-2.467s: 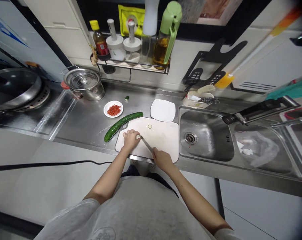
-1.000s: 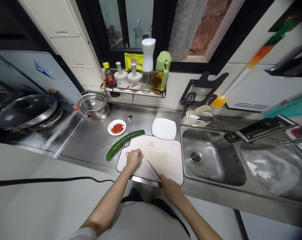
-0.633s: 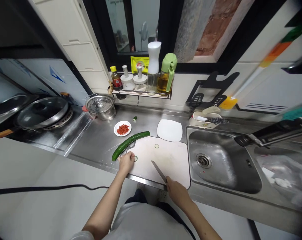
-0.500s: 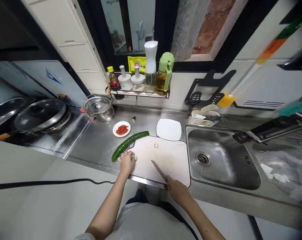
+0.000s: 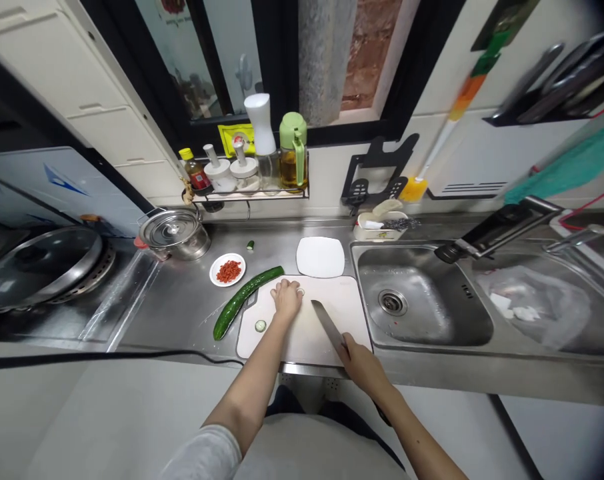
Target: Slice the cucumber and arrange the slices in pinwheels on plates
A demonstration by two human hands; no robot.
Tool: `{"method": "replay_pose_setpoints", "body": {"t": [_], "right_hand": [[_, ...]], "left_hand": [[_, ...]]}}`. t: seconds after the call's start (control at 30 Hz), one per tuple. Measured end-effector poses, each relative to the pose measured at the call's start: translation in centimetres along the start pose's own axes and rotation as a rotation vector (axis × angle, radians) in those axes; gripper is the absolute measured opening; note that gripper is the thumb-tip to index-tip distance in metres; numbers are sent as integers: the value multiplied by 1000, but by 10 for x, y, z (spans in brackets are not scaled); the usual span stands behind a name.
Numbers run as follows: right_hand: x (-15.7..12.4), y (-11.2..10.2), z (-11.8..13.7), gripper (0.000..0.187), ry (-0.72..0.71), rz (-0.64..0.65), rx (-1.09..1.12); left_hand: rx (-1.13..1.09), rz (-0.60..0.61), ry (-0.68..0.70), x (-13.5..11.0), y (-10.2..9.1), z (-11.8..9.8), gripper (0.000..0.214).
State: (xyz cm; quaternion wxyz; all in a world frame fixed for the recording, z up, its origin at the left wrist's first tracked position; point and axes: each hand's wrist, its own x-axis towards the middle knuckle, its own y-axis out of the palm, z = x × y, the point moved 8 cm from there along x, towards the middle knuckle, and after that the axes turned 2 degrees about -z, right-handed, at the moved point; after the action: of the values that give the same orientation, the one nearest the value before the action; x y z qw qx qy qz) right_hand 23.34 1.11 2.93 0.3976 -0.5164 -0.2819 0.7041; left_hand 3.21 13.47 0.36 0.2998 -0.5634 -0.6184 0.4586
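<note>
My right hand point(image 5: 358, 357) is wrapped round the handle of a kitchen knife point(image 5: 327, 322). Its blade points away from me over the right part of a white cutting board point(image 5: 307, 340). At the board's upper middle is my left hand point(image 5: 286, 299), fingers spread and bent downward. Its fingertips reach a thin cucumber slice point(image 5: 301, 292), partly covered by them. Another cucumber piece point(image 5: 260, 326) lies near the board's left edge. A long green cucumber point(image 5: 247, 297) rests diagonally along the upper left side of the board.
A small plate point(image 5: 214, 274) of chopped red pieces and a cucumber end point(image 5: 251, 245) sit behind the cucumber. A white square plate point(image 5: 321, 257) stands behind the board. The sink point(image 5: 427, 327) is at right, a lidded pot point(image 5: 175, 233) at left. A condiment rack point(image 5: 252, 195) hangs above.
My left hand has moved right and away from me, from the cucumber piece at the board's left to the slice higher up. The knife stays in my right hand. The view has shifted right.
</note>
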Motion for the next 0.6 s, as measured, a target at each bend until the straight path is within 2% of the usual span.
{"method": "replay_pose_setpoints", "body": {"t": [0.2,0.37,0.6], "right_hand": [[-2,-1,-14,23,39,-10,29],[-2,2,-19,24,66,0,26],[-1,2,-19,22,54,-13,17]], "left_hand": [[77,65,14,5,12,-8,20],[90,57,-44,6,12,-6,23],[83,66,-20,7,11,-10,22]]}}
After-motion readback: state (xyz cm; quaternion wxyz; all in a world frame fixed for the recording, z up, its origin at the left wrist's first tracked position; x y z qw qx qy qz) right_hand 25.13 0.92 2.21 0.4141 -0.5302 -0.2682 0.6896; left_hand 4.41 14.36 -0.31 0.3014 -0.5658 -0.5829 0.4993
